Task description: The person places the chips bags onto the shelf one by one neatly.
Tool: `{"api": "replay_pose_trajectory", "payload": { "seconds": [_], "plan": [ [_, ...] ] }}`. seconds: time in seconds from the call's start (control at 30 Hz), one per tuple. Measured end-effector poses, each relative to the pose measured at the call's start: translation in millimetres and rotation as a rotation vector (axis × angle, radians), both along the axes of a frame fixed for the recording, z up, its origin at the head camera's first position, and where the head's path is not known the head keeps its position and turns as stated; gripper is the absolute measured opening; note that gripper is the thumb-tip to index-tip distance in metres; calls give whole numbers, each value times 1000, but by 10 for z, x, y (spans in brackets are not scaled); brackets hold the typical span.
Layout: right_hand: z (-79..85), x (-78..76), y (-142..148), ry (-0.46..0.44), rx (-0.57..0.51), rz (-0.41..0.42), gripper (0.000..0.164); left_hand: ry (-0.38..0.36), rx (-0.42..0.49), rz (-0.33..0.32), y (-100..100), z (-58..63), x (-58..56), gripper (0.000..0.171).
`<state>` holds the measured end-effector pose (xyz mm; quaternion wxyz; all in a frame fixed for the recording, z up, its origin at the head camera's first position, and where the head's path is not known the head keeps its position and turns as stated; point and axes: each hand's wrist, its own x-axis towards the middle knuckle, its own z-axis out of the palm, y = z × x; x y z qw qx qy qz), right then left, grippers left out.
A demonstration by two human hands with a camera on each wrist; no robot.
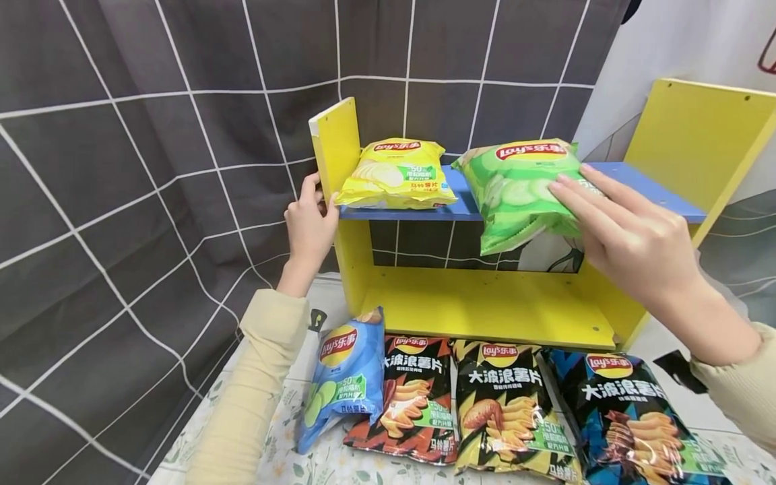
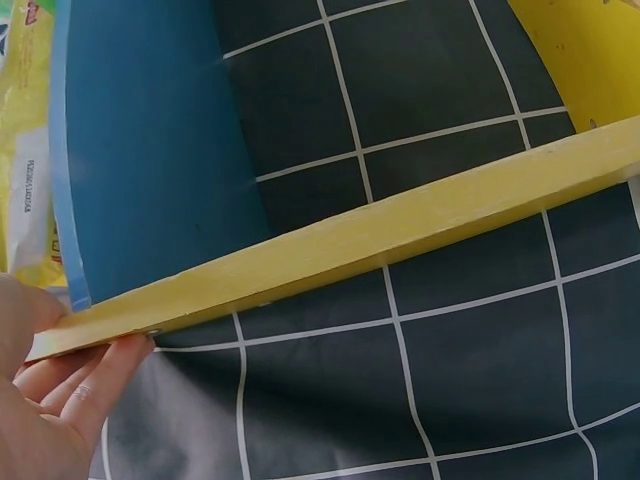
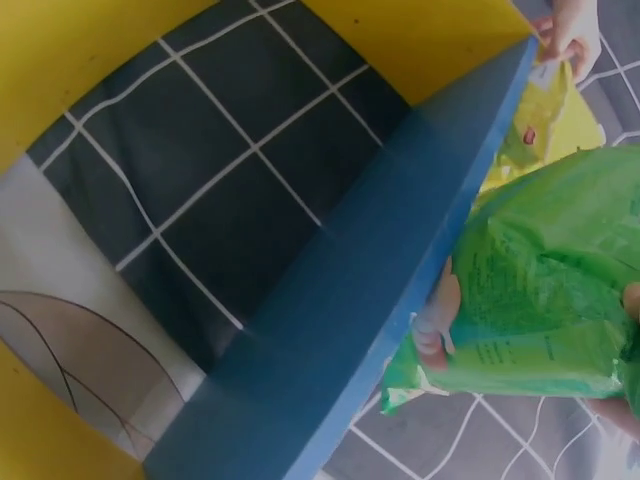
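My left hand (image 1: 310, 228) grips the yellow side panel (image 1: 339, 138) of a small shelf unit. In the left wrist view the thumb and fingers lie on opposite sides of that panel's edge (image 2: 350, 235). My right hand (image 1: 636, 236) holds a green bag of Lay's potato chips (image 1: 515, 192) by its right side, at the front of the blue shelf board (image 1: 651, 192). From the right wrist, the green bag (image 3: 545, 300) shows beside the board's edge, with fingertips against it. A yellow chip bag (image 1: 397, 176) lies on the board's left end, close to my left hand.
Below the unit, on a floral-patterned cloth (image 1: 327, 468), are a blue chip bag (image 1: 345, 377), leaning, a red-black bag (image 1: 412, 404), a gold-black bag (image 1: 515, 411) and a blue-black bag (image 1: 630, 417). A dark checked curtain (image 1: 182, 148) hangs behind. The yellow lower board (image 1: 485, 303) spans the unit's bottom.
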<state>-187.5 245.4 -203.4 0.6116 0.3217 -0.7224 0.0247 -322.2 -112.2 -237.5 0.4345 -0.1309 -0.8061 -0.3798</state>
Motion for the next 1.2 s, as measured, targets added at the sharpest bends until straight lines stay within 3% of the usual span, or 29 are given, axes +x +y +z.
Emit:
{"api": "replay_pose_trajectory", "payload": {
  "seconds": [0.13, 0.37, 0.87, 1.07, 1.2],
  "plan": [
    [77, -49, 16, -32, 35, -29, 29, -8, 2, -9, 4, 7, 6, 37],
    [180, -94, 20, -140, 90, -156, 43, -15, -1, -4, 0, 14, 5, 37],
    [58, -208, 41, -237, 128, -76, 44, -20, -5, -8, -7, 15, -1, 37],
    [15, -267, 55, -267, 120, -65, 69, -26, -7, -13, -4, 16, -3, 38],
    [-11, -325, 78, -267, 116, -58, 76, -27, -9, -8, -5, 11, -1, 37]
  ]
}}
